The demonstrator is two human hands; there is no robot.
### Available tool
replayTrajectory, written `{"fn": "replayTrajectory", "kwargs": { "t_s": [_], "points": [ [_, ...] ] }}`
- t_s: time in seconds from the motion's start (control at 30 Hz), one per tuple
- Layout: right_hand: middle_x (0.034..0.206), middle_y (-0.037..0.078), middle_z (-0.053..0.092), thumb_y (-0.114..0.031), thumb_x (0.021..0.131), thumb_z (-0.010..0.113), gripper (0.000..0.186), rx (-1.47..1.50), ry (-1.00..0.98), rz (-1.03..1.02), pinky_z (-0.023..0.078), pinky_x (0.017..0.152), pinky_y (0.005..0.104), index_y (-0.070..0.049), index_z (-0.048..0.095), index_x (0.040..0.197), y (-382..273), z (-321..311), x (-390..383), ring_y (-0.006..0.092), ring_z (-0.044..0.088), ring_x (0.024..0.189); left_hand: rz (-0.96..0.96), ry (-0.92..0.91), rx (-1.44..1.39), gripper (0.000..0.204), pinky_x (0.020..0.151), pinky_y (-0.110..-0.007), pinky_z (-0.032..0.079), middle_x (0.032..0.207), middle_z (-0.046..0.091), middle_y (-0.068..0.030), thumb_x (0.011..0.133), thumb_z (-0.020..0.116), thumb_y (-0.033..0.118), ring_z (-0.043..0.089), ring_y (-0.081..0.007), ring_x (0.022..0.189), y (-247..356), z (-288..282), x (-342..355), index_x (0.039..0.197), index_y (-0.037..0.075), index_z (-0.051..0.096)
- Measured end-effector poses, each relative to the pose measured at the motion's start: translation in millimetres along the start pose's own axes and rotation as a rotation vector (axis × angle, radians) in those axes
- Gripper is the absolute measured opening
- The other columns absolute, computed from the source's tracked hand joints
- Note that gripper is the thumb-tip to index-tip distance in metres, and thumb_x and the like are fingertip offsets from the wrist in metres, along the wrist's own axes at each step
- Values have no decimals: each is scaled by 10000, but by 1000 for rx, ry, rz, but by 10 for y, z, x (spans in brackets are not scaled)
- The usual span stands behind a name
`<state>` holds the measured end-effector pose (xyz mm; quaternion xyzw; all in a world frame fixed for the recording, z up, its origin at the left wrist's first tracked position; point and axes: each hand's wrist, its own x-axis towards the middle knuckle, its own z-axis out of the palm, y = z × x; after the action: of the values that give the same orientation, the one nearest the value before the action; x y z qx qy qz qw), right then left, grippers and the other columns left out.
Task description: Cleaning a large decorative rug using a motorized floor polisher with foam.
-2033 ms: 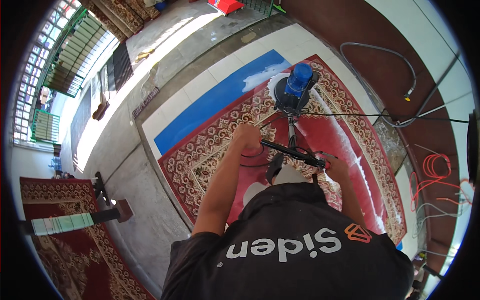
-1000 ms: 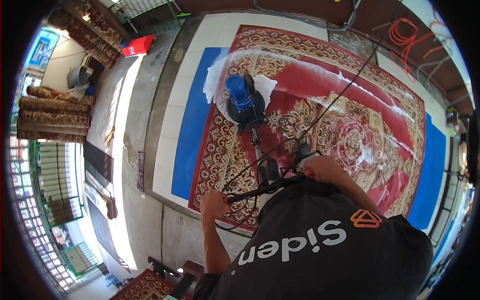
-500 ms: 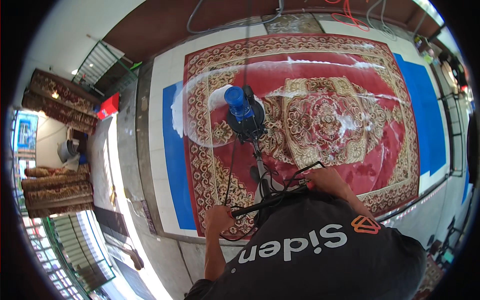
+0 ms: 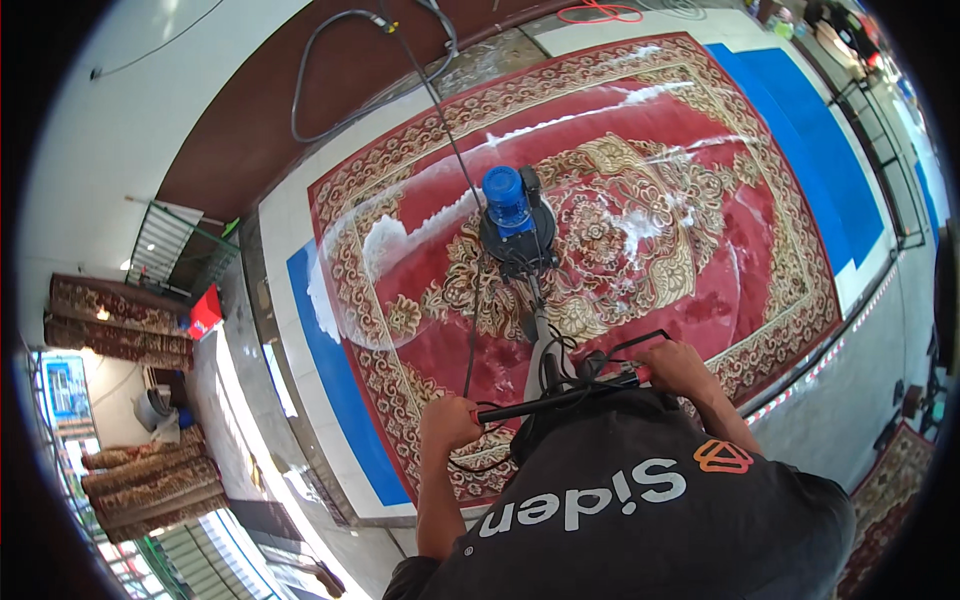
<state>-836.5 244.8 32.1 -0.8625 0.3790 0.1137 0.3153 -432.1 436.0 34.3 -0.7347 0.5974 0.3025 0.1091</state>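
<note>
A floor scrubbing machine with a blue motor [image 4: 507, 200] and a black round base [image 4: 520, 250] stands on a red patterned carpet [image 4: 720, 320], left of the central medallion [image 4: 600, 230]. Its pole rises toward me to a black handlebar [image 4: 540, 400] with cables looped round it. My left hand [image 4: 450, 420] is closed on the handlebar's left end, and my right hand [image 4: 668, 365] is closed on its right end, beside a bent lever. White foam [image 4: 390, 245] lies in streaks and patches on the carpet. A dark cord [image 4: 445, 130] runs from the back past the machine.
Blue mats [image 4: 830, 170] lie either side of the carpet on white tiles [image 4: 590, 35]. A grey hose [image 4: 300, 110] and red hose [image 4: 600, 12] lie along the back wall. Rolled carpets [image 4: 150, 480], a red container [image 4: 205, 312] and a green railing [image 4: 175, 250] are left; a black metal frame [image 4: 890, 170] is right.
The view has swung round, bringing more carpet and the back wall ahead. Since half a second ago, the machine sits further right, nearer the medallion, exposing foam to its left. Both hands stay on the handlebar.
</note>
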Motion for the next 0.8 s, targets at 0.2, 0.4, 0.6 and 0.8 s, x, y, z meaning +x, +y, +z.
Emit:
{"fn": "replayTrajectory", "kwargs": {
  "t_s": [0.2,0.4,0.6,0.8],
  "points": [
    [876,152,740,-150,813,706,300,52,52,183,590,751,545,-132,741,1111,326,59,-339,396,745,861,112,-116,141,277,739,-524,598,786,745,-179,754,747,424,742,-410,806,394,-376,604,812,160,808],
    [865,165,737,-136,815,689,284,146,62,341,589,753,550,-117,717,1097,668,117,-477,405,746,867,271,-145,227,254,713,-532,578,756,730,-168,736,736,403,726,-404,765,756,-648,1416,756,155,786],
    [897,174,749,-156,859,656,227,256,167,477,584,777,546,-105,706,1074,993,-69,-348,413,744,889,396,-193,289,227,728,-521,583,780,732,-188,719,734,366,726,-408,773,1195,-1022,2395,760,151,792],
    [907,191,751,-170,878,653,245,281,267,569,575,775,553,-109,713,1108,1537,-330,-67,426,737,895,524,-182,371,201,740,-524,586,780,735,-179,713,730,329,728,-407,785,1826,-1518,3447,768,146,794]
  ]
}}
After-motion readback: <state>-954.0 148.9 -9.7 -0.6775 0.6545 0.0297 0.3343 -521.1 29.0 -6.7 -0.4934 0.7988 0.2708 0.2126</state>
